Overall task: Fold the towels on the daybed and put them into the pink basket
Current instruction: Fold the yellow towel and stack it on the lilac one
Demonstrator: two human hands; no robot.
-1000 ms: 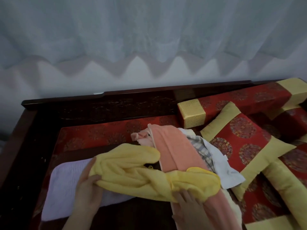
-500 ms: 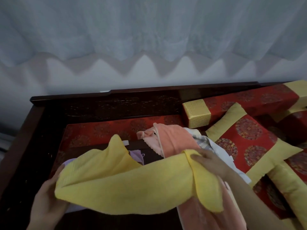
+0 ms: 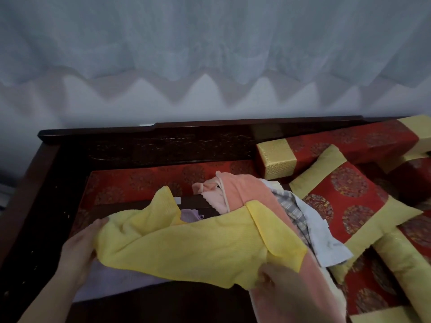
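left hand [image 3: 79,250] + right hand [image 3: 277,283] grip | yellow towel [image 3: 198,250] stretched between, rumpled

Towels [image 3: 245,194] left of cushions [image 3: 349,201] (on daybed [image 3: 163,141])

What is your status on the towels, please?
Left hand and right hand grip yellow towel. Not yet folded. Other towels heaped behind. Basket not in view.
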